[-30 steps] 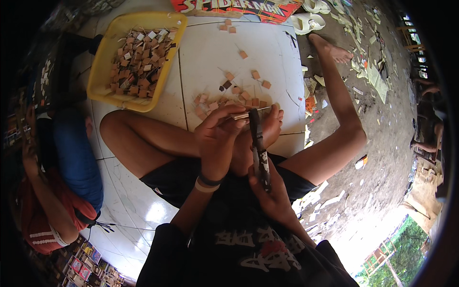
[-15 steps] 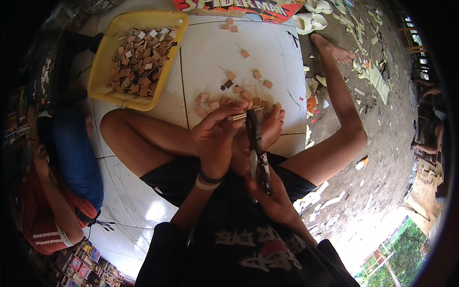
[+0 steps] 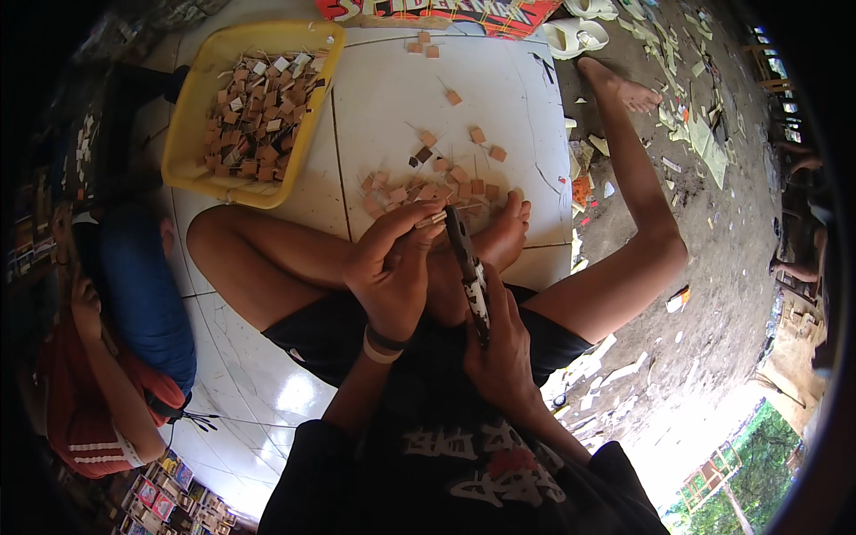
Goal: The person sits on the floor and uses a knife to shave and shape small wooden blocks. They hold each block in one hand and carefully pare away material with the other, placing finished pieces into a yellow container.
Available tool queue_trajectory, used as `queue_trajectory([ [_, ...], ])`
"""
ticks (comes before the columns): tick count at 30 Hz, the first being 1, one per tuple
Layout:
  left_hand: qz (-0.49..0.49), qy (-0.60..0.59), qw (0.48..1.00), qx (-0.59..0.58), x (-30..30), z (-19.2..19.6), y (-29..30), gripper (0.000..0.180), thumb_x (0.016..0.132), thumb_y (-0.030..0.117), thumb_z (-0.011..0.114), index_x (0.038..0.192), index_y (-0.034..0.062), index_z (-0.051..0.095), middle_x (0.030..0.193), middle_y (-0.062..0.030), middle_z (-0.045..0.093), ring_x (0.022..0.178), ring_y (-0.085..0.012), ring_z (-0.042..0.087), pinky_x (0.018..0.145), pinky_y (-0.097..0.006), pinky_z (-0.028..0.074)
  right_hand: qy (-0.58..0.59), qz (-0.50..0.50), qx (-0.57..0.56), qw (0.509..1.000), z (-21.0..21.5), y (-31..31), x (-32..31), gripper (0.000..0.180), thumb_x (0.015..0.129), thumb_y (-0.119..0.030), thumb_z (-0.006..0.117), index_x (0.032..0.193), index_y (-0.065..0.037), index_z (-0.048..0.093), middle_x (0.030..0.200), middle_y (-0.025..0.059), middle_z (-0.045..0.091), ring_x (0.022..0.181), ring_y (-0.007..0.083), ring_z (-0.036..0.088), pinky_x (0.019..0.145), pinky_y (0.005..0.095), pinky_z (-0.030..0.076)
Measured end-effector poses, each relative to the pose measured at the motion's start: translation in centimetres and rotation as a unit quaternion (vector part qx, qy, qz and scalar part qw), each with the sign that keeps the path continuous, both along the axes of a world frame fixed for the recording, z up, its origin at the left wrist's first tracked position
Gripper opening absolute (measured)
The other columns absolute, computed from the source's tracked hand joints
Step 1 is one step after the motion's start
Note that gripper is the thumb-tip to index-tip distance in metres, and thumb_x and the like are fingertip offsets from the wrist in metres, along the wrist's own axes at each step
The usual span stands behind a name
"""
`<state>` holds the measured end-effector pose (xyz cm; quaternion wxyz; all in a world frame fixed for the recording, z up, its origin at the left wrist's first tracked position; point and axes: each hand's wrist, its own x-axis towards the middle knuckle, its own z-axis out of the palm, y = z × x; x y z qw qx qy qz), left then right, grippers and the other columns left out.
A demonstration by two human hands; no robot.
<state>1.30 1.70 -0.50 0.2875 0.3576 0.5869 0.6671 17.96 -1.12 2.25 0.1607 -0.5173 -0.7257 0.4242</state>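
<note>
My left hand (image 3: 390, 267) pinches a small tan wooden piece (image 3: 432, 218) between thumb and fingers, held above my folded legs. My right hand (image 3: 502, 343) grips the handle of a dark knife (image 3: 467, 267) whose blade points up toward that piece; its tip sits right beside the piece. Just beyond my hands lies a loose heap of small orange-brown wooden squares (image 3: 428, 185) on the white tiled floor (image 3: 392, 107). A yellow tray (image 3: 198, 120) at the upper left holds several more such squares with thin sticks.
Another person in red and blue (image 3: 125, 357) sits close at my left. My right leg stretches out to a bare foot (image 3: 620, 89) over the dirt ground strewn with scraps. White sandals (image 3: 575, 34) and a red printed sheet (image 3: 437, 11) lie at the far edge.
My hands and the knife have stayed almost in place; the blade has shifted slightly against the piece in my left fingers.
</note>
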Motion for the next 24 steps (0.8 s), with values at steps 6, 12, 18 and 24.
queue_trajectory([
  [6, -0.014, 0.057, 0.998, -0.009, -0.2, 0.3, -0.3, 0.02, 0.096, -0.012, 0.069, 0.115, -0.0079, 0.073, 0.111, -0.017, 0.077, 0.102, -0.0211, 0.076, 0.089, -0.03, 0.064, -0.041, 0.007, 0.013, 0.999, 0.3, -0.2, 0.2, 0.089, 0.079, 0.015, 0.062, 0.161, -0.003, 0.032, 0.109, 0.0243, 0.056, 0.1, 0.0466, 0.063, 0.082, 0.0554, 0.052],
  [12, -0.005, 0.054, 0.998, -0.027, 0.0, 0.3, -0.2, 0.019, 0.098, -0.008, 0.07, 0.117, -0.0082, 0.071, 0.109, -0.016, 0.077, 0.101, -0.0208, 0.076, 0.089, -0.031, 0.064, -0.021, 0.01, -0.019, 1.0, 0.2, 0.1, 0.4, 0.086, 0.084, 0.013, 0.063, 0.162, -0.003, 0.031, 0.111, 0.0251, 0.056, 0.103, 0.047, 0.061, 0.086, 0.0551, 0.051],
  [18, -0.009, -0.186, 0.979, -0.088, -2.2, 0.7, 0.4, 0.023, 0.1, 0.002, 0.072, 0.12, -0.0099, 0.069, 0.106, -0.0165, 0.077, 0.097, -0.021, 0.077, 0.088, -0.033, 0.065, 0.073, -0.037, -0.08, 0.993, -0.2, 0.8, 1.3, 0.075, 0.094, 0.006, 0.064, 0.162, 0.0, 0.034, 0.137, 0.0299, 0.056, 0.125, 0.0488, 0.06, 0.1, 0.0493, 0.052],
  [24, -0.065, -0.267, 0.951, -0.14, -3.6, 2.4, 0.3, 0.031, 0.102, 0.012, 0.073, 0.122, -0.0112, 0.068, 0.1, -0.0164, 0.078, 0.091, -0.0212, 0.077, 0.086, -0.032, 0.065, 0.111, 0.038, -0.075, 0.99, -0.5, 1.6, 3.3, 0.071, 0.101, -0.003, 0.062, 0.164, 0.003, 0.03, 0.137, 0.0229, 0.06, 0.125, 0.0352, 0.062, 0.108, 0.043, 0.048],
])
